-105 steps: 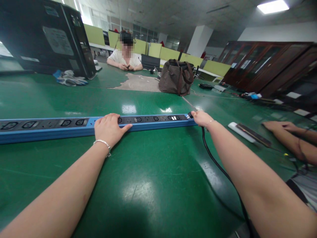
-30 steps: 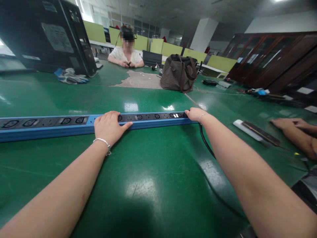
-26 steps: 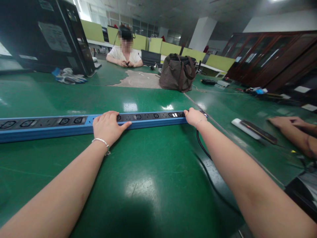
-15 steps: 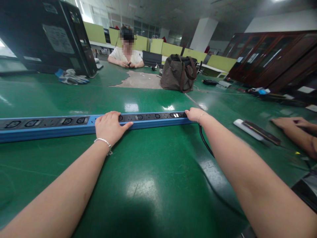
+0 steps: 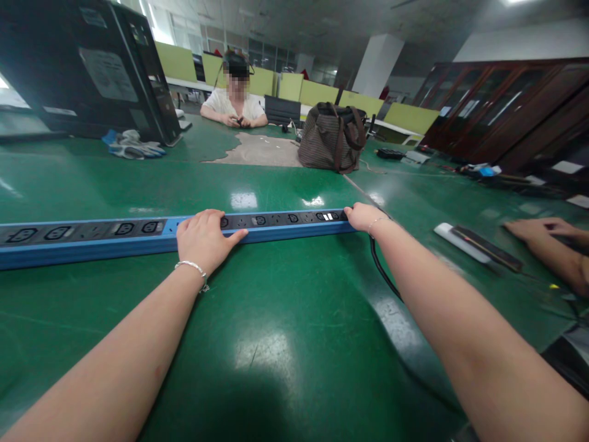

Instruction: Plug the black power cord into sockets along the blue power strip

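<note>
A long blue power strip [image 5: 294, 228] with a black face and several sockets lies across the green table, running out of view at the left. My left hand [image 5: 202, 236] is closed over its middle, fingers on the far side and thumb along the near edge. At the strip's right end, my right hand [image 5: 361, 218] is closed around the end, its fingertips partly hidden. A black cord [image 5: 384, 273] emerges below that hand and runs down under my right forearm. Whether the fingers also pinch a plug there, I cannot tell.
A black computer tower [image 5: 87, 73] stands at the back left, with work gloves [image 5: 133, 146] beside it. A brown bag [image 5: 331, 136] sits farther back, near a seated person [image 5: 234, 104]. At right lie a white-and-dark bar [image 5: 478, 245] and another person's hands [image 5: 534, 233].
Hardly anything differs. Both hands keep their places on the power strip, and the whole view has shifted very slightly.
</note>
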